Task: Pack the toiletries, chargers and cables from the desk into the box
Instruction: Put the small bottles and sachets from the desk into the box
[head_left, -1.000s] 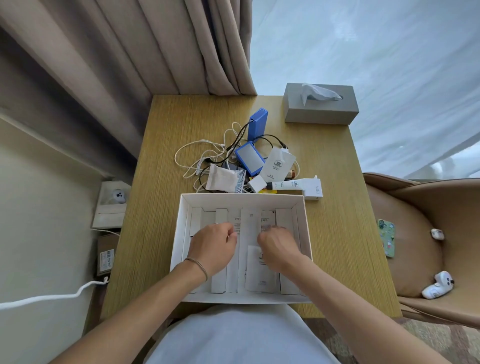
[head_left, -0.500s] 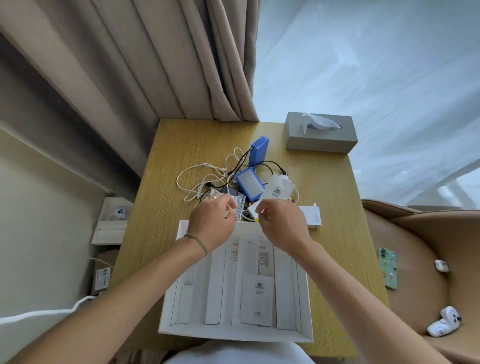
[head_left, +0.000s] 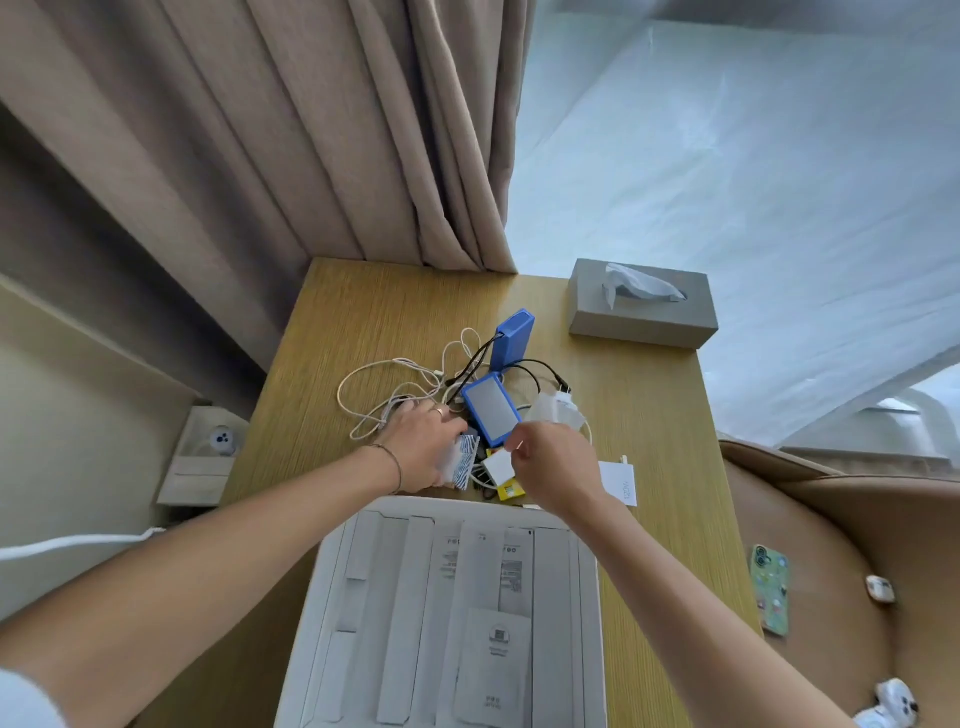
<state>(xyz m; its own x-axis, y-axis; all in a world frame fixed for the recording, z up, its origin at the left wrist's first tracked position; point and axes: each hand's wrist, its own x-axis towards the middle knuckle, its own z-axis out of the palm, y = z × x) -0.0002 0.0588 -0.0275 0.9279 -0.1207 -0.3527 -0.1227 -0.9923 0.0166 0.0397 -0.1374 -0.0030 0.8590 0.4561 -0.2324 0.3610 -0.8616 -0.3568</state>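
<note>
The open white box (head_left: 332, 597) lies at the desk's near edge, holding white card dividers and leaflets. Beyond it is the pile: tangled white cables (head_left: 384, 389), black cables (head_left: 535, 366), a flat blue power bank (head_left: 491, 415), a second blue one (head_left: 514, 338) on its edge, a small white charger (head_left: 498, 466) and a white carton (head_left: 618, 483). My left hand (head_left: 421, 447) rests on the pile, fingers curled on a small white bag with a blue-striped packet (head_left: 462, 460). My right hand (head_left: 556, 467) pinches the corner of a white pouch (head_left: 553, 408).
A grey tissue box (head_left: 644, 312) stands at the desk's far right corner. Curtains hang behind the desk. A tan chair (head_left: 831, 519) to the right carries a green phone (head_left: 771, 587) and small white gadgets. A white cord (head_left: 72, 543) runs in from the left.
Both hands left the inside of the box and reached forward onto the pile. My view tilted up, so the box now sits lower in the frame.
</note>
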